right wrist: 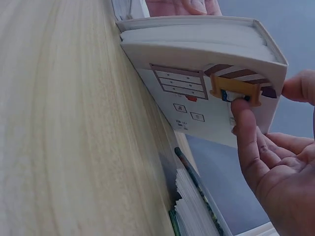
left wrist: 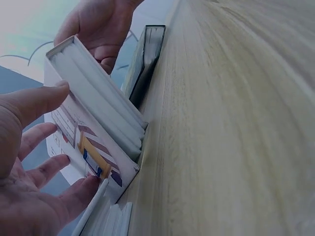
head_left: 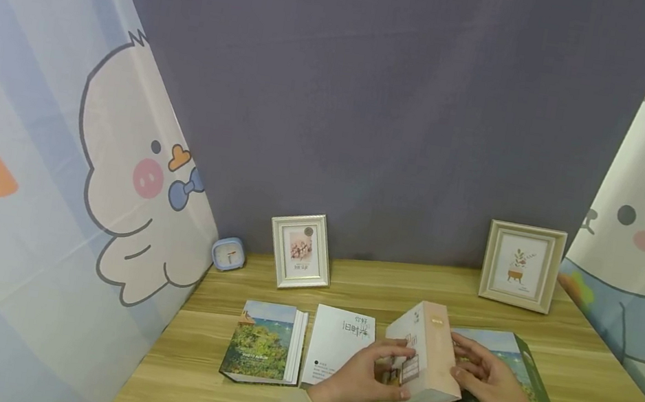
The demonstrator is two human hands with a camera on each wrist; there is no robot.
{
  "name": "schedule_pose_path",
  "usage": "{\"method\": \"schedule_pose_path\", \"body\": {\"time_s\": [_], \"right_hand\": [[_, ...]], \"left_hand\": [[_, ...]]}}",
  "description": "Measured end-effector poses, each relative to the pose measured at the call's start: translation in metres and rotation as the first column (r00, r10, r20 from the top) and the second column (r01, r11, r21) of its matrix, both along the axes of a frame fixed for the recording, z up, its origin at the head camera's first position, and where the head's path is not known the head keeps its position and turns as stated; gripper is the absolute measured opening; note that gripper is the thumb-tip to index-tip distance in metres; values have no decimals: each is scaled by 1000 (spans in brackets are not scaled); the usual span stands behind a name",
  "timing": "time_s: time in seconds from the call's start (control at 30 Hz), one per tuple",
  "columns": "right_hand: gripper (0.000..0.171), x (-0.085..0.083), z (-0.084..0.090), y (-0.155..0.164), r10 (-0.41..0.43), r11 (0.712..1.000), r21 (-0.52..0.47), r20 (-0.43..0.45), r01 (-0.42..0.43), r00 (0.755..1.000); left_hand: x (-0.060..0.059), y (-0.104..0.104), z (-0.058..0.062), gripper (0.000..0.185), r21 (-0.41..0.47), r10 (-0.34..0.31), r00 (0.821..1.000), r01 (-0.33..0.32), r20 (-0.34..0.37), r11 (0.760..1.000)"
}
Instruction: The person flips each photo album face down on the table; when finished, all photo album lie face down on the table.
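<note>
A thick pale pink and white photo album (head_left: 437, 347) is tilted up over the table, with its lower edge close on the wood. My left hand (head_left: 357, 378) lies against one cover, its thumb and fairly straight fingers spread over the printed drawing. On the spine side, my right hand (head_left: 486, 382) holds the album, with the thumb by the spine and a finger pressed to the other cover (right wrist: 182, 98). White page edges (left wrist: 98, 93) show in both wrist views. Beneath and beside my right hand lies a green landscape album (head_left: 527, 377).
To the left lie a white album (head_left: 339, 342) with printed characters and a landscape photo album (head_left: 259, 341). Along the back stand a small blue clock (head_left: 229, 254), a white picture frame (head_left: 300, 251) and a beige frame (head_left: 522, 266). A dark curtain (head_left: 398, 115) hangs behind the table.
</note>
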State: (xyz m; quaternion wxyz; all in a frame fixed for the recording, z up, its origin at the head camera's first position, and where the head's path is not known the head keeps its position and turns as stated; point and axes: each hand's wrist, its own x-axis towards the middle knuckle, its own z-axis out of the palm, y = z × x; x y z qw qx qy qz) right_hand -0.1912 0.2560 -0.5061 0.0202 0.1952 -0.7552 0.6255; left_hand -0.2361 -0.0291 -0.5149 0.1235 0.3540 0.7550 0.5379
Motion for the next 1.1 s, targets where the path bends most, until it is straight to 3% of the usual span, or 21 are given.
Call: {"method": "schedule_pose_path", "body": {"time_s": [0.33,0.63,1.1], "right_hand": [[68,-6,-6,8,70,997,16,53,-71,996],[73,-5,-8,6,-21,996,90,126,9,992],[69,-4,-9,2,-72,969,242,73,52,995]], "left_hand": [[-2,-3,-1,60,-79,25,999,-27,-29,997],[-4,-6,-2,61,-131,21,999,-25,-33,991],[-3,-5,-4,56,-181,78,993,-93,-89,979]]}}
